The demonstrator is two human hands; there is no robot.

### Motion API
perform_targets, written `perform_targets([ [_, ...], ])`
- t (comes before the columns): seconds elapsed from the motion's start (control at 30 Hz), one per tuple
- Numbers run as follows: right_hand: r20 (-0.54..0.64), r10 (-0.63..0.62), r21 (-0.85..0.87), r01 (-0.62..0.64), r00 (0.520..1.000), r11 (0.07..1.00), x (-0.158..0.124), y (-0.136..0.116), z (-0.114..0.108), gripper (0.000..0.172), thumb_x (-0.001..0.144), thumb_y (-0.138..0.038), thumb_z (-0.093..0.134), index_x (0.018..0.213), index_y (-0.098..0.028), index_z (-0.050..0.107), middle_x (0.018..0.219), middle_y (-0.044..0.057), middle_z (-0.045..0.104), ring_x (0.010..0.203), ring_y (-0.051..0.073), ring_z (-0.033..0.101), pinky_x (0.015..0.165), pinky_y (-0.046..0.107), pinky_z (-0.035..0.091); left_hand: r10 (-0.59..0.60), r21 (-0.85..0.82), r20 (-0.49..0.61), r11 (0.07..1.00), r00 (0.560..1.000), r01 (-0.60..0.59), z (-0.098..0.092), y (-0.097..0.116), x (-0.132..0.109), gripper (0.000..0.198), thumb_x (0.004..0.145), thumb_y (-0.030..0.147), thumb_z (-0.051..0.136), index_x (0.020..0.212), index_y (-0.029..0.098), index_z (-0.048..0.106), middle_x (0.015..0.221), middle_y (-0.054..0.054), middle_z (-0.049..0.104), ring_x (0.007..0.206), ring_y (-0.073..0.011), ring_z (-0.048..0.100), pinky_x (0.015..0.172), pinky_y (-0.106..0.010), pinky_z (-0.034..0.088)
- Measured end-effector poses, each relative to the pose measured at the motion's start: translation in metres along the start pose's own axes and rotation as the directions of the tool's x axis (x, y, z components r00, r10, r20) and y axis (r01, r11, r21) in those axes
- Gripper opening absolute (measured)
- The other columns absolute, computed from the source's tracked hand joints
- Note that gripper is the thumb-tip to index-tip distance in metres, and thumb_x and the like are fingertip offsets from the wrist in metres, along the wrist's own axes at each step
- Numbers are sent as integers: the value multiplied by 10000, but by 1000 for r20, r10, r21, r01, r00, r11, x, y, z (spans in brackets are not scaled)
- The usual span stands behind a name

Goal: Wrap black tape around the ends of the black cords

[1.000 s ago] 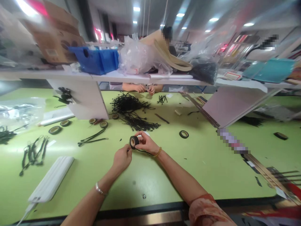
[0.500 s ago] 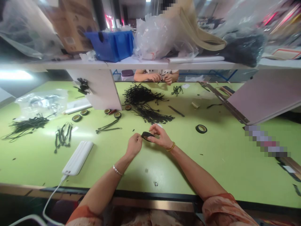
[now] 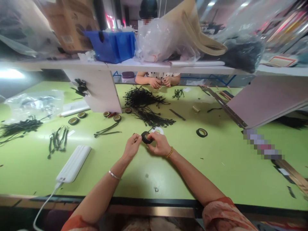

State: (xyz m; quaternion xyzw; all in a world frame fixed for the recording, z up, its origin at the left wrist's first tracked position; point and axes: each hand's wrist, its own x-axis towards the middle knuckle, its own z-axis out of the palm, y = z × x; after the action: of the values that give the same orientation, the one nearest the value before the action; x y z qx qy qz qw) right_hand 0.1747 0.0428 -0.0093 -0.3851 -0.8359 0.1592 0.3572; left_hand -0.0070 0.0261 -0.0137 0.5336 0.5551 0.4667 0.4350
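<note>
The roll of black tape [image 3: 145, 138] is held up over the green counter [image 3: 173, 179], between its front and back edges, on the near side of a spread of black cords [image 3: 139, 96] that reaches toward the back edge. The right hand [image 3: 160, 145] is clamped on the roll, thumb and fingers closing on its right side. The left hand [image 3: 132, 146] has its fingertips drawn together at the roll's left rim — whether they pinch a loose end of tape I cannot tell.

The roll should handle as light and sturdy, firm around the core, with the tape itself thin, pliable and probably a little tacky rather than slippery. A grip across the rim and through the core looks soundest, leaving the outer wrap free.

As for writing, nothing can be read. The pale label [image 3: 67, 38] on the cardboard box and the red-bordered card [image 3: 282, 61] toward the shelf's right end are too blurred. The white power bank [image 3: 74, 163], left of the hands toward the counter's front edge, shows no legible brand.
</note>
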Motion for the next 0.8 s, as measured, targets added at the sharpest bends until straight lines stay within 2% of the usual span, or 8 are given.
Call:
perform_targets([
  [0.1, 17, -11, -2, 11, 1000, 1000, 0, 3, -1, 144, 730, -257, 621, 842, -206, 547, 780, 41, 641, 715, 184, 531, 673, 299, 399, 140, 234, 13, 962, 990, -139, -4, -7, 5, 305, 857, 414, 505, 659, 183, 525, 639, 21, 484, 644, -119, 439, 634, -247, 371],
  [0.2, 60, -21, -29, 23, 998, 999, 1, 4, -2, 137, 739, -254, 617, 855, -204, 563, 796, 52, 652, 731, 193, 539, 677, 303, 398, 241, 316, 21, 919, 970, -235, -8, -10, 8, 279, 854, 383, 515, 665, 184, 566, 751, -22, 580, 746, -147, 521, 715, -269, 416],
  [0.3, 85, -26, -45, 30, 996, 999, 2, 2, -4, 138, 740, -239, 621, 864, -202, 574, 808, 53, 667, 747, 196, 546, 674, 300, 388, 148, 295, 41, 943, 988, -154, -10, -11, 7, 242, 860, 410, 516, 804, 192, 607, 653, 9, 565, 625, -136, 505, 633, -256, 404],
  [0.4, 103, -44, -69, 51, 994, 996, 4, 1, -6, 131, 738, -228, 629, 858, -200, 582, 807, 53, 680, 754, 199, 551, 664, 298, 370, 56, 286, 57, 956, 997, -70, -8, -8, 3, 259, 891, 424, 478, 992, 206, 573, 585, 51, 539, 522, -124, 466, 576, -240, 374],
  [0.47, 119, -57, -81, 67, 991, 994, 4, 0, -7, 123, 742, -224, 630, 854, -198, 585, 806, 53, 686, 747, 199, 555, 653, 297, 357, 83, 371, 65, 923, 994, -102, -7, -5, 0, 221, 914, 391, 434, 918, 215, 568, 608, 38, 543, 545, -127, 476, 598, -242, 371],
  [0.53, 132, -68, -91, 81, 989, 993, 5, 0, -7, 116, 752, -229, 630, 856, -199, 588, 811, 55, 692, 743, 200, 563, 645, 296, 348, 170, 466, 57, 867, 984, -177, -5, -2, -1, 233, 915, 343, 410, 796, 211, 560, 686, -2, 561, 640, -143, 508, 653, -254, 379],
  [0.63, 134, -64, -118, 80, 989, 990, 5, 1, -6, 126, 758, -235, 633, 873, -200, 598, 825, 62, 700, 745, 204, 585, 645, 297, 350, 252, 487, 50, 839, 966, -244, -5, 1, 0, 234, 893, 308, 410, 736, 204, 550, 752, -33, 570, 727, -164, 519, 707, -269, 387],
  [0.8, 173, -33, -107, 52, 984, 993, 7, -1, -4, 153, 780, -240, 618, 929, -211, 597, 904, 48, 729, 780, 200, 638, 679, 288, 398, 106, 392, 40, 913, 994, -113, -6, 2, -1, 177, 888, 340, 436, 818, 215, 540, 587, 30, 519, 554, -142, 468, 603, -248, 353],
])
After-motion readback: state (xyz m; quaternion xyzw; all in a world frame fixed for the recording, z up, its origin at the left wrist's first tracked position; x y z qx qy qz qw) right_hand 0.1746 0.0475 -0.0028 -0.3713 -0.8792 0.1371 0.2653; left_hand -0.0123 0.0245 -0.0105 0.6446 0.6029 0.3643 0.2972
